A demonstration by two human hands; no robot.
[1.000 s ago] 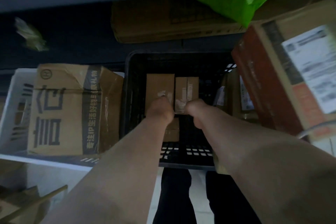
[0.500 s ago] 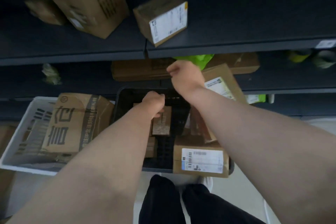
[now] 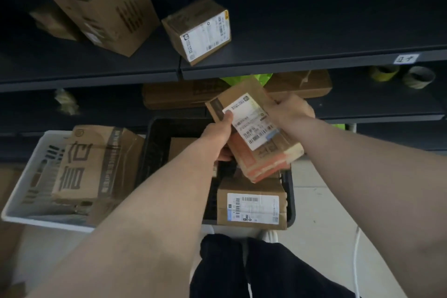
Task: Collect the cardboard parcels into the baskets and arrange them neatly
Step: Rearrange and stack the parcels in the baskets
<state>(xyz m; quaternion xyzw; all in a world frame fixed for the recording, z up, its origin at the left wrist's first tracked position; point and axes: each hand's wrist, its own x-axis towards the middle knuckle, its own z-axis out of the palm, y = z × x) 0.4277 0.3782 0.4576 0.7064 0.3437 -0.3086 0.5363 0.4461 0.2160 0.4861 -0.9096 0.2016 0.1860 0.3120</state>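
Item: flat cardboard parcel (image 3: 256,138), label up, held tilted above the black basket (image 3: 153,147); we judge this is to square it before laying it in. Our left hand (image 3: 217,133) pinches its left edge, thumb on the label. Our right hand (image 3: 289,110) grips the far edge, fingers curled round it. A labelled box (image 3: 251,205) lies in the basket below.

The dark metal upper shelf (image 3: 314,60) carries a tall brown cardboard box (image 3: 104,7) and a small labelled cardboard box (image 3: 197,31). The lower shelf (image 3: 375,113) holds a flat brown carton (image 3: 174,94) and, seemingly, two tape rolls (image 3: 419,76).
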